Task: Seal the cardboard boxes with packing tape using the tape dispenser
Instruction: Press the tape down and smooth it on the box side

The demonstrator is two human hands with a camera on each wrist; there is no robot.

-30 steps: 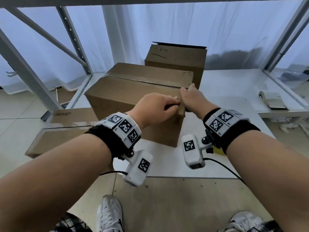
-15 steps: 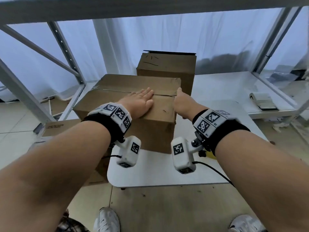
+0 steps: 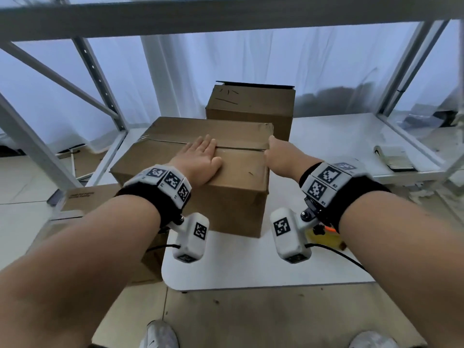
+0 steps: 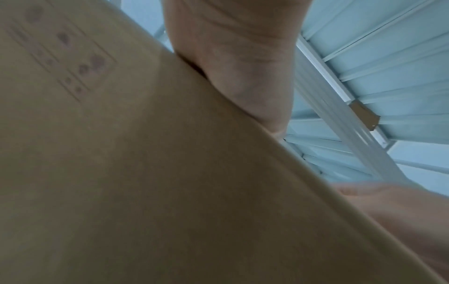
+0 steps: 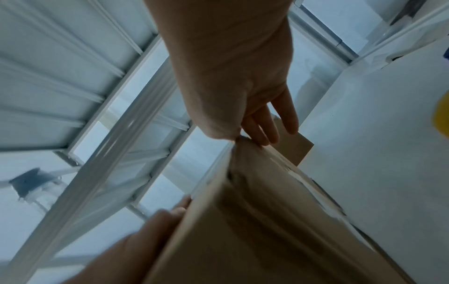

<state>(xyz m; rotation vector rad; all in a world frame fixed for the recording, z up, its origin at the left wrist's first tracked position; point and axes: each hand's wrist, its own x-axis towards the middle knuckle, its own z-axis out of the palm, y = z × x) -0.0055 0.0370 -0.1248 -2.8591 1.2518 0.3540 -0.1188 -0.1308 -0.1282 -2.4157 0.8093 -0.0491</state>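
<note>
A closed brown cardboard box [image 3: 233, 197] stands on the white table [image 3: 251, 267], with a taped seam across its top. My left hand [image 3: 200, 159] lies flat on the lid, its fingers straight over the seam. My right hand [image 3: 278, 156] is at the box's right top edge, thumb on the lid. In the right wrist view its straight fingers [image 5: 267, 126] run down the box's side [image 5: 255, 221]. A yellow tape dispenser [image 3: 324, 238] lies on the table, mostly hidden under my right wrist. A second box [image 3: 251, 106] stands behind the first.
Flattened cardboard [image 3: 85, 199] lies low at the left beside the table. A small folded pad [image 3: 394, 159] sits on the white shelf at the right. Grey metal rack posts [image 3: 105, 79] frame the space, with a beam overhead.
My left hand left the box's near right corner, where it was curled beside the right hand, and now lies flat on the lid. The right hand stays at the right edge.
</note>
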